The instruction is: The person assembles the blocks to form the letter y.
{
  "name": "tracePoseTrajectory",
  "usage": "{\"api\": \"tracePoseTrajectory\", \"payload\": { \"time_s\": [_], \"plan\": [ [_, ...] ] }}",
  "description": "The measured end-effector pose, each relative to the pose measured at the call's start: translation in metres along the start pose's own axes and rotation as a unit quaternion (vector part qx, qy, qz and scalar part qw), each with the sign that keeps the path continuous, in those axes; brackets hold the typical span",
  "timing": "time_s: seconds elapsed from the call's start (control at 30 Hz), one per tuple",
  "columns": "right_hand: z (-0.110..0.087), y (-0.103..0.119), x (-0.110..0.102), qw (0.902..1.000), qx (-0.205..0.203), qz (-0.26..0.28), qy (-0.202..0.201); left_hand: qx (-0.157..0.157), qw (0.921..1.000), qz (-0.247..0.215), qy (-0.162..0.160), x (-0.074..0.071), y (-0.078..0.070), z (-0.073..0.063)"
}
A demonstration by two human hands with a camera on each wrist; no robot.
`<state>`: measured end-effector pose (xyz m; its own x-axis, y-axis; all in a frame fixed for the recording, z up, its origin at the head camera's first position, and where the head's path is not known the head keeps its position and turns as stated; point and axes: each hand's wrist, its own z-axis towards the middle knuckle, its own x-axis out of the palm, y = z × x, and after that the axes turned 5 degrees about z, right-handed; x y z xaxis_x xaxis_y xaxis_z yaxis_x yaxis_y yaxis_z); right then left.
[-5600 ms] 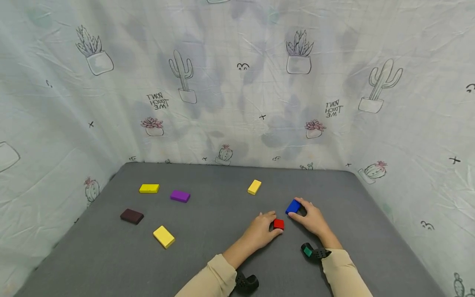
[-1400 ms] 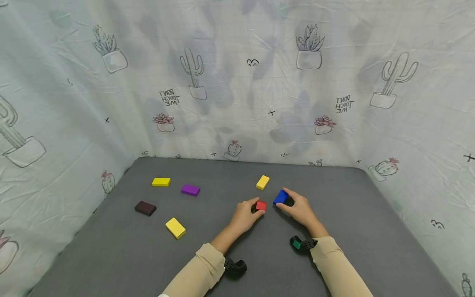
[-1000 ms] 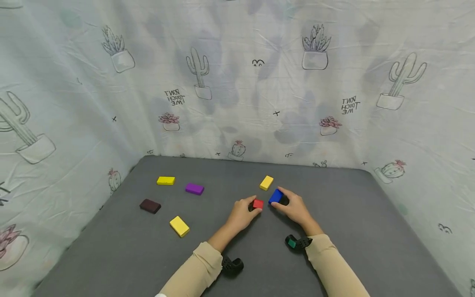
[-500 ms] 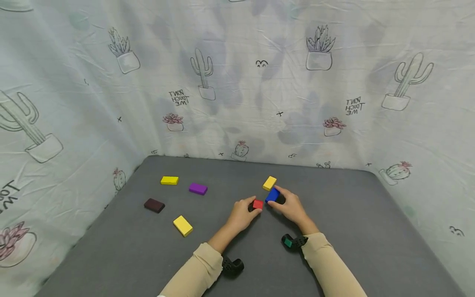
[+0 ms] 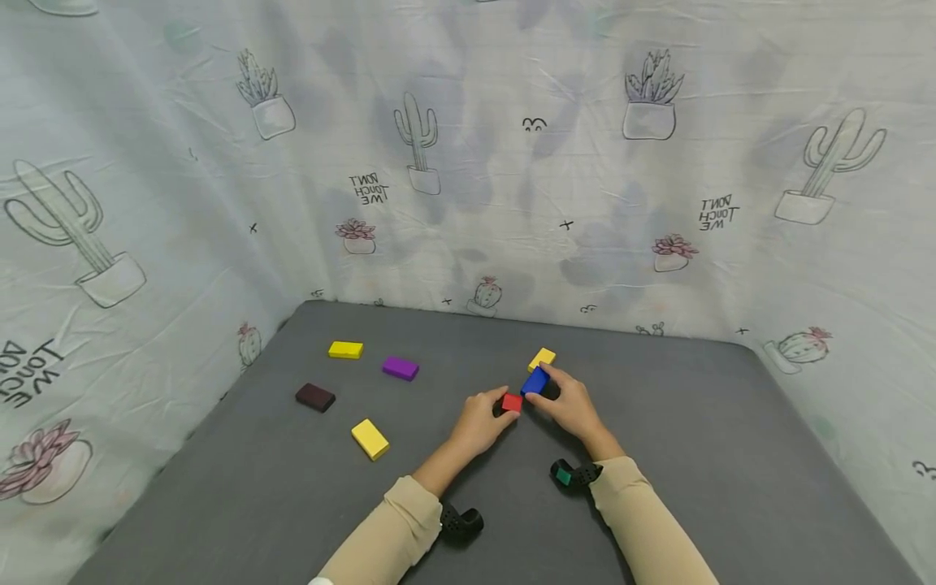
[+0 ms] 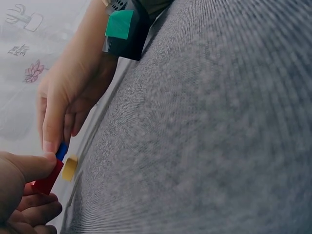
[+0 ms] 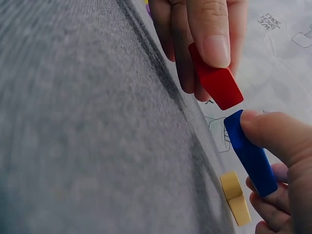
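Note:
My left hand point(image 5: 477, 421) pinches a small red block point(image 5: 512, 403) between thumb and fingers. Just to its right, the right hand point(image 5: 573, 406) holds a blue block point(image 5: 535, 380) by two opposite sides. In the right wrist view a narrow gap separates the red block point(image 7: 222, 87) from one end of the blue block point(image 7: 251, 155). Beyond the blue block lies a pale yellow block point(image 5: 542, 359), partly covered by it in the head view. Whether the two held blocks touch the table is hard to tell.
Left of the hands, on the grey table point(image 5: 263, 496), lie a yellow block point(image 5: 370, 439), a dark brown block point(image 5: 315, 397), a purple block point(image 5: 400, 368) and a flat bright yellow block point(image 5: 346, 349). A cactus-print curtain point(image 5: 497, 179) surrounds the back and sides.
Both hands keep their blocks. The blue block has come nearer the red block and the pale yellow block behind. The loose blocks and curtain have shifted right in view as the head camera turned.

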<state>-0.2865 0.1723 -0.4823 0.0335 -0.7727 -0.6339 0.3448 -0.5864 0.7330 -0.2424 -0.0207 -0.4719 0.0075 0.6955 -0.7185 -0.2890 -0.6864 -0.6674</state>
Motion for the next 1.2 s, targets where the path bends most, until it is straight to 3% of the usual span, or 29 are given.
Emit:
{"api": "tracePoseTrajectory", "payload": {
  "time_s": [1.2],
  "plan": [
    [0.014,-0.006,0.01,0.9994,-0.022,-0.022,-0.013,0.018,0.9994,0.025,-0.018,0.007,0.01,0.009]
  ]
}}
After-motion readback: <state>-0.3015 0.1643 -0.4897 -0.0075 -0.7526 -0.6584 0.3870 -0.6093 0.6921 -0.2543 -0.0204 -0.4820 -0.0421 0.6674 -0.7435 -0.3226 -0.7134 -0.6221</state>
